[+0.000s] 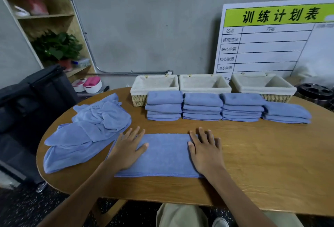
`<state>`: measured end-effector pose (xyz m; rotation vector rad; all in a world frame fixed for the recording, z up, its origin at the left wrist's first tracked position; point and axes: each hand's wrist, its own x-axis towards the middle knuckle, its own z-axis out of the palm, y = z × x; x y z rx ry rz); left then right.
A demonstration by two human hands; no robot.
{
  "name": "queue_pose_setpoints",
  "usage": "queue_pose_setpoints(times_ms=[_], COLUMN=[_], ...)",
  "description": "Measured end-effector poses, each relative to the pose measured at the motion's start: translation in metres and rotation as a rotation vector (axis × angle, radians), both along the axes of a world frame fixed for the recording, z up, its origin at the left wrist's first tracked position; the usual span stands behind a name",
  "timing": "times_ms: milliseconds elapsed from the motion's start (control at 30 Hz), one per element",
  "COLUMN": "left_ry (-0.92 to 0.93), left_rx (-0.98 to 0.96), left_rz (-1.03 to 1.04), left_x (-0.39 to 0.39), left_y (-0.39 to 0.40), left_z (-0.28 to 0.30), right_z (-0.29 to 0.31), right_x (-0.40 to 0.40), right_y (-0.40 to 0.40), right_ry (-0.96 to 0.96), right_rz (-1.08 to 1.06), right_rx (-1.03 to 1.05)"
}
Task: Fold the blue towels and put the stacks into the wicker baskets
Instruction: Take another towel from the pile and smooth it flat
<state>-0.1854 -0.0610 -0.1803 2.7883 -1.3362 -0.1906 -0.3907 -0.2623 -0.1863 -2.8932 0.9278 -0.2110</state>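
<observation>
Low in the frame, both hands lie flat with fingers spread on a half-folded towel at the near edge of the desk: the left hand on its left end, the right hand on its right end, neither gripping anything. The likely slip here is the cloth bunching or skewing under the palms, which would leave uneven edges for the next fold.

Just left, touching the towel's corner, the loose towel heap could snag and drag along.

Further back, four folded stacks stand in a row; the rightmost is shorter. They sit right in front of three lined wicker baskets, so a careless reach could topple one.

A planning board leans on the wall at upper right, a plant shelf at upper left.
</observation>
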Motion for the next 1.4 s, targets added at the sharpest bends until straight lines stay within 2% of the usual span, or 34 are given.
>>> queue_pose_setpoints(times_ms=[300, 400, 467, 600, 800, 933, 1000, 1167, 1233, 1400], left_ry=[-0.035, -0.138, -0.168, 0.001, 0.137, 0.502, 0.603, 0.544, 0.561, 0.730], left_rx=[0.118, 0.062, -0.058, -0.233, -0.221, -0.279, -0.258, -0.144, -0.194, -0.338], left_rz=[-0.080, -0.176, -0.309, -0.466, -0.596, -0.674, -0.700, -0.711, -0.679, -0.675], left_x=[-0.045, -0.061, -0.076, -0.124, -0.177, -0.173, -0.165, -0.141, -0.140, -0.150], left_y=[-0.064, -0.087, -0.114, -0.205, -0.321, -0.340, -0.341, -0.340, -0.337, -0.331], left_z=[0.007, 0.015, 0.020, 0.023, 0.016, 0.015, 0.022, 0.028, 0.028, 0.038], right_z=[-0.001, 0.001, 0.004, 0.008, 0.001, -0.004, -0.004, -0.005, -0.002, 0.005], right_x=[-0.064, -0.090, -0.102, -0.123, -0.147, -0.152, -0.153, -0.152, -0.151, -0.156], right_y=[-0.066, -0.088, -0.100, -0.124, -0.143, -0.146, -0.145, -0.142, -0.141, -0.134], right_ry=[-0.044, -0.085, -0.088, -0.089, -0.222, -0.321, -0.330, -0.348, -0.357, -0.627], right_rz=[-0.226, -0.287, -0.305, -0.328, -0.320, -0.301, -0.282, -0.270, -0.274, -0.262], right_rx=[0.010, -0.008, -0.032, -0.032, -0.043, -0.020, 0.017, 0.078, 0.142, 0.401])
